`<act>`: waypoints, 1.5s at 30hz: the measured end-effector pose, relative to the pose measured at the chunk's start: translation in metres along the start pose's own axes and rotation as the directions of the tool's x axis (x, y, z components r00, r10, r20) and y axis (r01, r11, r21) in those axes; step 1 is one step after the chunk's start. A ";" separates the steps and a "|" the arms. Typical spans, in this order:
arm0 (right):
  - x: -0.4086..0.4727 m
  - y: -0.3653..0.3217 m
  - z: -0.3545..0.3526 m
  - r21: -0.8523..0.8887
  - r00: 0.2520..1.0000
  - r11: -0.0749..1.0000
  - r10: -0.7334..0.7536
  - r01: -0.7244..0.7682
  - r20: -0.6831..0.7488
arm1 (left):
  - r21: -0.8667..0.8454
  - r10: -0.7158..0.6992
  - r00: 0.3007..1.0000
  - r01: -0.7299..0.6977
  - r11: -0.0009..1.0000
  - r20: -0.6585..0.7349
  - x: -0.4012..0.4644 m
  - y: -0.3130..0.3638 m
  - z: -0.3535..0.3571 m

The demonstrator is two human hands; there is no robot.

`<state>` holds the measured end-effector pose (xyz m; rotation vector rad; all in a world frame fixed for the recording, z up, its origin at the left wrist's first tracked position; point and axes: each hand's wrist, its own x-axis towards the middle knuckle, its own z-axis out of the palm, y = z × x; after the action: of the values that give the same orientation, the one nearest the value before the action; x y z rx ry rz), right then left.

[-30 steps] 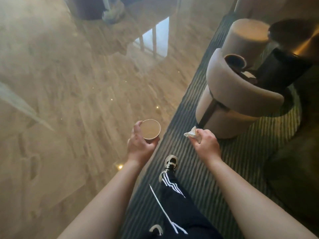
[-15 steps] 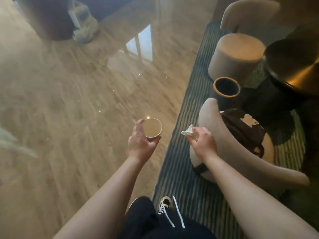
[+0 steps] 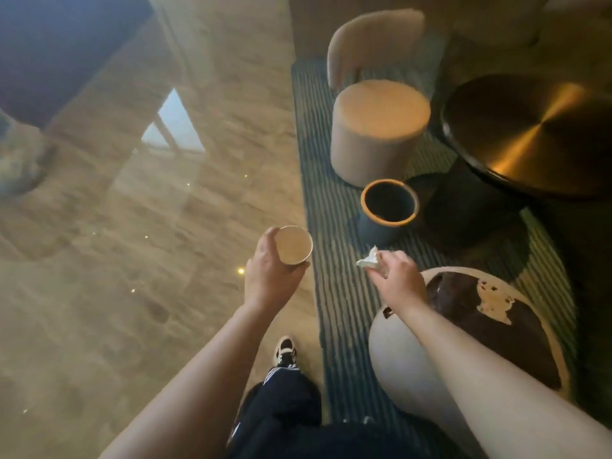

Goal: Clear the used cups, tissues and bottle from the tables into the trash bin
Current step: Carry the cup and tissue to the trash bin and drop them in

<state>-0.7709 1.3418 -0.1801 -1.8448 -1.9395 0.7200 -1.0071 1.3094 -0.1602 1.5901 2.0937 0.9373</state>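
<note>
My left hand (image 3: 270, 276) grips a brown paper cup (image 3: 294, 245) upright, over the glossy floor at the carpet's edge. My right hand (image 3: 399, 281) pinches a crumpled white tissue (image 3: 370, 261) just above the near chair. A dark round trash bin (image 3: 388, 210) with an orange rim stands open on the striped carpet, a short way ahead of both hands and closest to the tissue. Its inside looks dark; I cannot tell what is in it.
A beige round stool (image 3: 377, 130) stands behind the bin, a beige chair (image 3: 371, 41) farther back. A dark round metal table (image 3: 530, 134) is at right. The near chair (image 3: 404, 359) with a worn brown seat sits under my right arm. Glossy floor stretches left.
I have walked forward: the bin, stool and table have come nearer and lower in view. Both hands keep the cup and the tissue and now sit closer to the bin.
</note>
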 end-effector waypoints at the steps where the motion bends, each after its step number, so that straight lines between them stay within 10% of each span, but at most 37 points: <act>1: 0.023 -0.005 -0.001 -0.002 0.999 0.999 0.043 -0.043 -0.031 | 0.005 0.034 0.999 -0.035 0.999 0.034 0.034 0.002 0.002; 23: 0.396 0.116 -0.054 0.198 0.725 0.782 0.623 -0.591 -0.293 | -0.125 0.387 0.733 -0.387 0.913 0.559 0.474 0.140 0.285; 36: 0.492 0.163 -0.057 0.187 0.611 0.645 0.762 -0.741 -0.214 | 0.019 0.142 0.387 -0.384 0.923 0.911 0.565 0.159 0.429; 45: 0.539 0.180 -0.022 0.295 0.533 0.515 0.846 -0.805 -0.023 | 0.077 0.137 0.391 -0.484 0.872 0.910 0.615 0.146 0.439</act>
<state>-0.6538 1.8824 -0.3125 -2.5270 -0.6726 0.9668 -0.8174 2.0402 -0.3064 2.0523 1.1861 -0.2851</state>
